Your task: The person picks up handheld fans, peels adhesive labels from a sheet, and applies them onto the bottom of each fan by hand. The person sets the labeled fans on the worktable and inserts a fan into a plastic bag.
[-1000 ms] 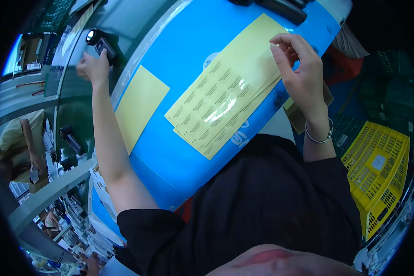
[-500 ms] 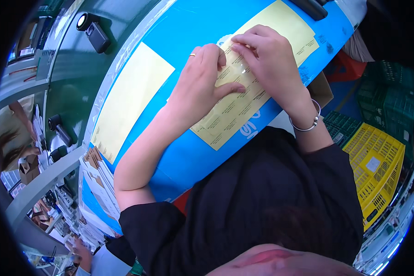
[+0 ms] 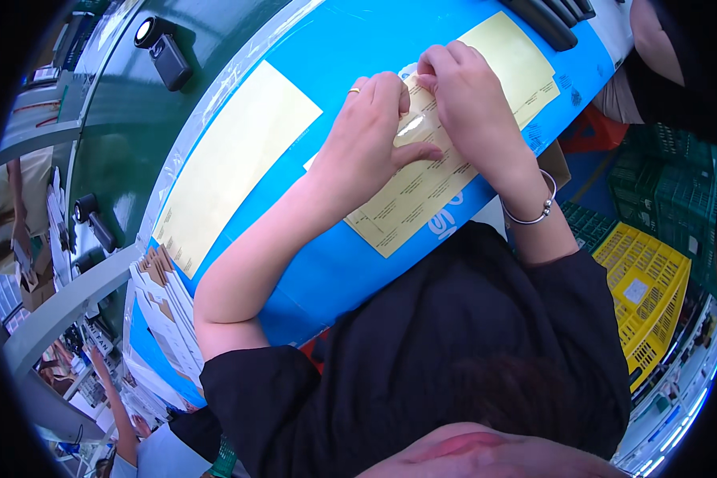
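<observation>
Both hands work over a pale yellow label sheet [image 3: 402, 215] with rows of small print, lying on a blue surface. My left hand [image 3: 366, 131], a ring on one finger, has its fingers curled and its thumb stretched apart over the sheet. Its fingertips are partly hidden. My right hand [image 3: 474, 99], with a bracelet at the wrist, pinches at the sheet's far part. A shiny piece of clear label [image 3: 417, 123] shows between the hands, by the right fingers. Another yellow sheet [image 3: 514, 56] lies beyond my right hand, and a larger yellow sheet [image 3: 239, 151] lies to the left.
Black cylindrical items [image 3: 550, 24] lie at the far right of the blue surface [image 3: 327, 279]. A black handheld device [image 3: 167, 60] stands on the green table. Flat cartons [image 3: 163, 311] are stacked at left. Yellow [image 3: 641, 287] and green crates [image 3: 665, 191] stand at right. Other people are nearby.
The right hand has turned slightly, its fingertips drawn closer together, and the shiny patch between the hands is larger. The view has shifted a little. Another person's arm shows at the upper right.
</observation>
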Demonstrator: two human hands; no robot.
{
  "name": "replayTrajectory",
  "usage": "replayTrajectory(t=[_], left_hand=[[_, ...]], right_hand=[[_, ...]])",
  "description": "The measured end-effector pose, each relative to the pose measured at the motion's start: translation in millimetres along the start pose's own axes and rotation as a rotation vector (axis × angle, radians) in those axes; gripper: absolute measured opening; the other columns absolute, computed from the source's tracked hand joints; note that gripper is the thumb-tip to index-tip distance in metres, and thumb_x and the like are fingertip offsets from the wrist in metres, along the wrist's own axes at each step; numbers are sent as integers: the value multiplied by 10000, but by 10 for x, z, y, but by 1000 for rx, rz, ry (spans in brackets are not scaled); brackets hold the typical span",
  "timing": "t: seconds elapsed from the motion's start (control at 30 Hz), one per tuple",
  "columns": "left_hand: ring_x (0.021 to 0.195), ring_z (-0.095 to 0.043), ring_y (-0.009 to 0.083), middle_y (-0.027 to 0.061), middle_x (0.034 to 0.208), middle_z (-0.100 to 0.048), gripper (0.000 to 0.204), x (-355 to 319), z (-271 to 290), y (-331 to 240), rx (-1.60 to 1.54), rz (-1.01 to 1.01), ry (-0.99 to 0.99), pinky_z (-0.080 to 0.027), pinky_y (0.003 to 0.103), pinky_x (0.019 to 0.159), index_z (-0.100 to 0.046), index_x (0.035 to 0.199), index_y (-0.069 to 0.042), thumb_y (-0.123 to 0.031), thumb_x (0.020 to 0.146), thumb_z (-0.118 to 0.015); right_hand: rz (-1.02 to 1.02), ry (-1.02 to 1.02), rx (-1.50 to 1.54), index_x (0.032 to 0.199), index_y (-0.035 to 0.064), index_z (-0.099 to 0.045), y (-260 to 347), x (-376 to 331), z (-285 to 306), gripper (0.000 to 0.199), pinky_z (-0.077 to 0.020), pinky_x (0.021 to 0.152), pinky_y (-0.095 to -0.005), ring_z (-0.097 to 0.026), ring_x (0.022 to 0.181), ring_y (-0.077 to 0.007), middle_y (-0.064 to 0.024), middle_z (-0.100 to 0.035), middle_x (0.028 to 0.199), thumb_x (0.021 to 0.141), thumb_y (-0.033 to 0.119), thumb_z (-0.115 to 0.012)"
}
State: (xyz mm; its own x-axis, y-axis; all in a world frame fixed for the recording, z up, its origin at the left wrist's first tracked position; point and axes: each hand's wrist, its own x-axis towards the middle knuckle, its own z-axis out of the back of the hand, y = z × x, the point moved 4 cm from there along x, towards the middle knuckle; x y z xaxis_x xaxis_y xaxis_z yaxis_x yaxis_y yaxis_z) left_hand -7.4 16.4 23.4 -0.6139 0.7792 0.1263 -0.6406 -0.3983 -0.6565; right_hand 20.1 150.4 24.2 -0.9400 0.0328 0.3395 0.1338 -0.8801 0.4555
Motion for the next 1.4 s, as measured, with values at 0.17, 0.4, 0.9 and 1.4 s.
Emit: replayTrajectory(t=[0.17,0.4,0.9,1.4], left_hand=[[828,-430,274,115,871,-437,562,-33,-10,6,-5,15,-31,-408,365,748,-395,908,-54,-349,671,-811],[836,-421,275,108,874,-420,608,-18,-5,2,-2,48,-45,-403,374,744,-382,919,-46,-368,648,-821],[824,-479,220,102,868,-469,553,156,160,-120,-47,215,186,-423,323,742,-406,948,-51,-330,697,-812],[1039,-513,321,252,1103,-439,328,667,341,-187,-2060,290,-110,-436,457,987,-233,1186,48,-151,992,-406]], right_hand=[[63,46,-224,937,-55,-512,121,-39,-38,276,-480,708,-377,-553,835,-294,-184,-545,862,750,64,-677],[-3,58,24,904,-4,-571,-45,-20,139,166,-496,702,-310,-585,786,-227,-120,-586,838,794,82,-661],[-149,-396,-367,1366,184,-308,-1173,37,945,753,-522,754,-319,-651,864,-244,-94,-644,929,765,197,-762],[463,-386,538,1102,-16,-487,352,51,1043,398,-466,816,-335,-551,963,-224,-168,-527,1072,781,57,-711]])
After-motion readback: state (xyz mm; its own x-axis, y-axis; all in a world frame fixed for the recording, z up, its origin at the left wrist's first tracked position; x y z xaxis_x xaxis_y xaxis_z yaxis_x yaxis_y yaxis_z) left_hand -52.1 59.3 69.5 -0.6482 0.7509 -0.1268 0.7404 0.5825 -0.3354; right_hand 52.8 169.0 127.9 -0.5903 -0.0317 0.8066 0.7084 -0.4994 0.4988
